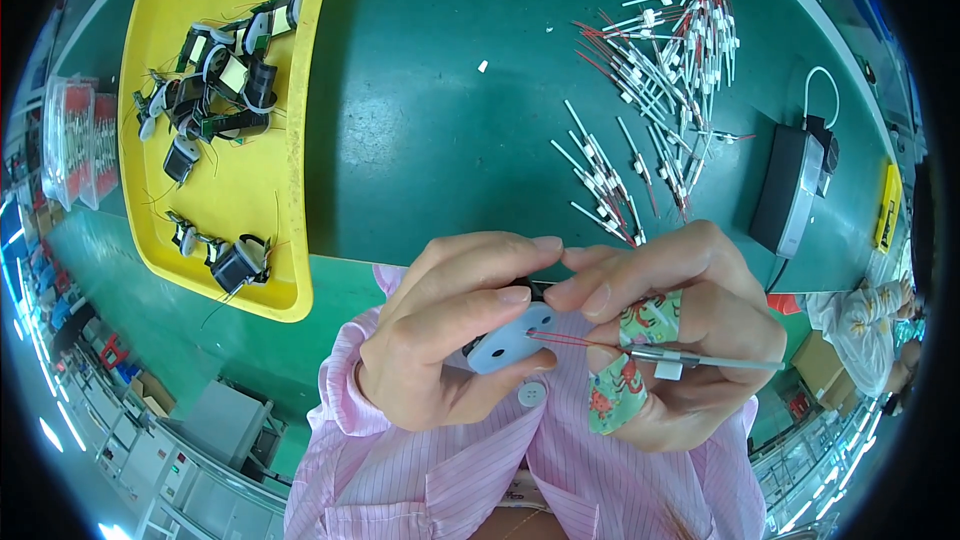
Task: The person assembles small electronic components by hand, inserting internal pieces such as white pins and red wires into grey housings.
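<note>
My left hand [430, 340] is closed around a small part with a pale blue round plate [508, 342] and a black body mostly hidden by the fingers. The plate has several small holes and faces my right hand. In my right hand [690, 325] a thin grey tube [735, 363] with a small white tag [668, 371] lies across the fingers. Two red wires [565, 339] run from the tube to one hole in the plate; whether they pass through cannot be seen. My right thumb and index fingertips are close to the part's top edge. Patterned tape [618, 392] wraps two right fingers.
A yellow tray [298, 170] at the left holds several black coil-like parts [235, 72] with thin wires. Loose tubes with red wires [665, 70] lie heaped on the green table [430, 90]. A black-and-silver box [788, 190] stands at the right, and clear packs [75, 140] at the far left.
</note>
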Available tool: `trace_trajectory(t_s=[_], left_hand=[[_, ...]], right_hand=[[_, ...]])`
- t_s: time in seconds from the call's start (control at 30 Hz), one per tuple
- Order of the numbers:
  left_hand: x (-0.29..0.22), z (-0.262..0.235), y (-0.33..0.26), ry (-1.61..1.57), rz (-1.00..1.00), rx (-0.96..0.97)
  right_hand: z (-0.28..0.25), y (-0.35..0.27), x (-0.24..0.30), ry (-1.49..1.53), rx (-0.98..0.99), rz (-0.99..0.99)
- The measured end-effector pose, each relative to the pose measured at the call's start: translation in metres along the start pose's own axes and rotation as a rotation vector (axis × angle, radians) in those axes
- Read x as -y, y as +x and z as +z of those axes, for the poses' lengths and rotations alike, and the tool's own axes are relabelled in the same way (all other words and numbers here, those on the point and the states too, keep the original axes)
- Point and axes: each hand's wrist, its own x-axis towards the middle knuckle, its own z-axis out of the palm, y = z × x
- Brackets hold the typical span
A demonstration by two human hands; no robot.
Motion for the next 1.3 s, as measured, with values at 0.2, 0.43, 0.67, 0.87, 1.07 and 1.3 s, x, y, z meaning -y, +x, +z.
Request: trace_trajectory(t_s=[0.2,0.43,0.67,0.87,1.07,1.3], left_hand=[[0.000,-0.003,0.002,-0.024,-0.007,0.030],[0.001,-0.004,0.003,-0.024,0.016,0.038],[0.001,-0.004,0.003,0.106,0.041,0.059],[0.002,-0.002,0.001,0.112,0.036,0.041],[-0.001,-0.001,0.002,0.057,0.023,-0.001],[-0.001,0.000,0.001,0.056,0.030,-0.012]], right_hand=[[-0.003,0.001,-0.001,-0.019,0.030,-0.034],[-0.003,0.001,-0.001,0.005,0.039,-0.056],[-0.006,-0.001,-0.001,0.002,0.062,-0.066],[-0.003,0.001,0.008,-0.118,0.059,0.003],[0.001,0.002,0.014,-0.246,0.092,-0.008],[0.002,0.002,0.011,-0.231,0.034,-0.032]])
